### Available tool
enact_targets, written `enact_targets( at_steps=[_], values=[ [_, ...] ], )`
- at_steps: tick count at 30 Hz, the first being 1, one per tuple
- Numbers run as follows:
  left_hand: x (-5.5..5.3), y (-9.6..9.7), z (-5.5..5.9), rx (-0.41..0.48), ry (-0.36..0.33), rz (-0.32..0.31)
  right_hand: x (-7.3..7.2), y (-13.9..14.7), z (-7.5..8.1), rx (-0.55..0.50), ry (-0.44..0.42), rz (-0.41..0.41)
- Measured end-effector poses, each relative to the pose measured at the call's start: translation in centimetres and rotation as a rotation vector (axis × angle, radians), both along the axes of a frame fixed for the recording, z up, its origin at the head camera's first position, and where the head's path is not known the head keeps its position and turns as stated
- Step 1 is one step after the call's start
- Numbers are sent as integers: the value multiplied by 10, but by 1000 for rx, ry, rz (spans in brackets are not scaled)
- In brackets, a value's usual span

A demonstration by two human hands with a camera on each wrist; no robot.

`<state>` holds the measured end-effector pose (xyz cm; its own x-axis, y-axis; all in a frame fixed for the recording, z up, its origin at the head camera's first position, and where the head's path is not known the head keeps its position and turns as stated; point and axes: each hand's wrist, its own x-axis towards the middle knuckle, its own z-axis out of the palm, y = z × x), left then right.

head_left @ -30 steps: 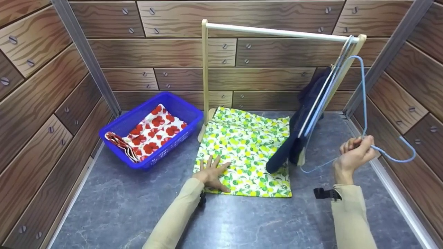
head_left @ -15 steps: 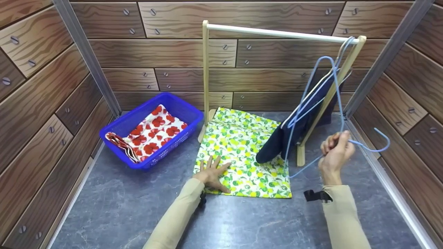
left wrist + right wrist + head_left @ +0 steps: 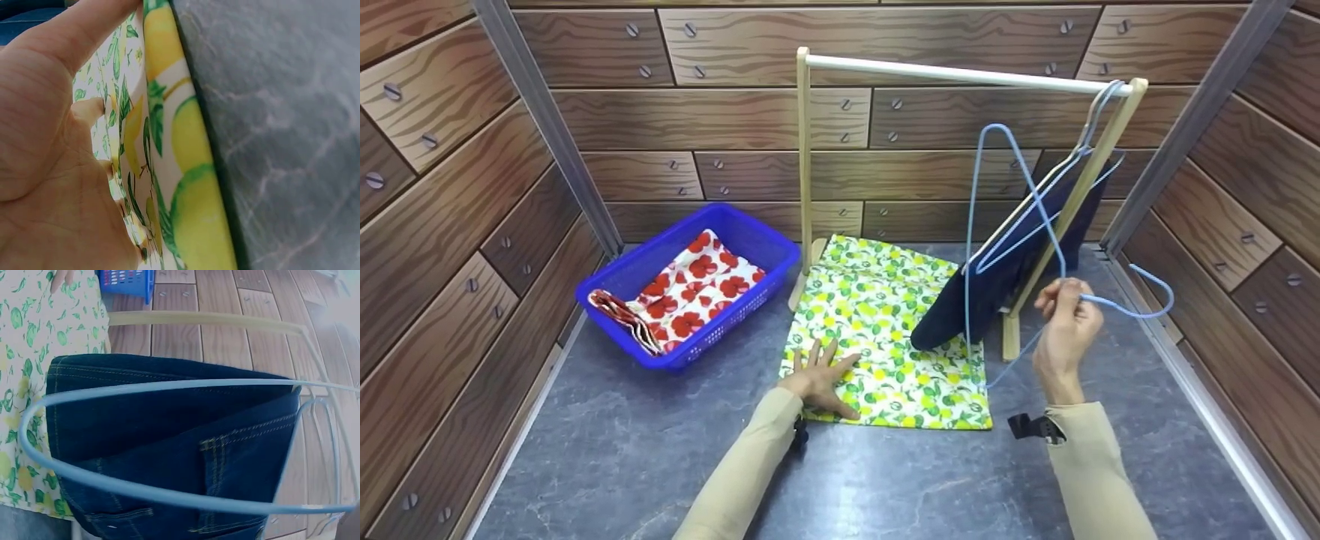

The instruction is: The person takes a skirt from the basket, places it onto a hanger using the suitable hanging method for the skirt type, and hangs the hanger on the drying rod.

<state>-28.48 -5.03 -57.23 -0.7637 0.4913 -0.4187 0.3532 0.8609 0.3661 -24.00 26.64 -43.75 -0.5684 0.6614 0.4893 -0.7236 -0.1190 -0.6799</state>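
Note:
My left hand (image 3: 821, 379) lies with spread fingers on the near left part of a lemon-print cloth (image 3: 877, 307), which is flat on the table. In the left wrist view, its palm (image 3: 50, 140) is beside the cloth's edge (image 3: 197, 219). My right hand (image 3: 1066, 337) pinches a light blue hanger (image 3: 970, 225) near its neck, hook pointing right and frame raised over the cloth's right side. Dark blue jeans (image 3: 945, 315) hang on hangers at the rack's right end, their lower edge over the cloth. The right wrist view shows the held hanger (image 3: 157, 494) before the jeans (image 3: 124, 419).
A rack with a white rail (image 3: 960, 73) and wooden posts stands behind the cloth. At the left sits a blue basket (image 3: 761, 240) with a red-flowered cloth (image 3: 690, 322) inside. Wood-patterned walls (image 3: 922, 172) enclose the grey table (image 3: 645, 450).
My right hand has moved left with the hanger, whose frame now reaches over the cloth's right side. The hanging jeans have swung. My left hand has stayed put.

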Motion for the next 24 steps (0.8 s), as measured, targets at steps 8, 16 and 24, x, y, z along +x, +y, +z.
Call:
enact_targets(
  at_steps=[8, 16, 24],
  values=[
    [-2, 0, -1, 7, -17, -5, 8, -8, 2, 264, -88, -28],
    [1, 1, -5, 12, -14, -1, 32, -25, 14, 505, -176, -83],
    [0, 1, 0, -6, 2, -6, 35, -35, 4, 614, -196, -118]
  ],
)
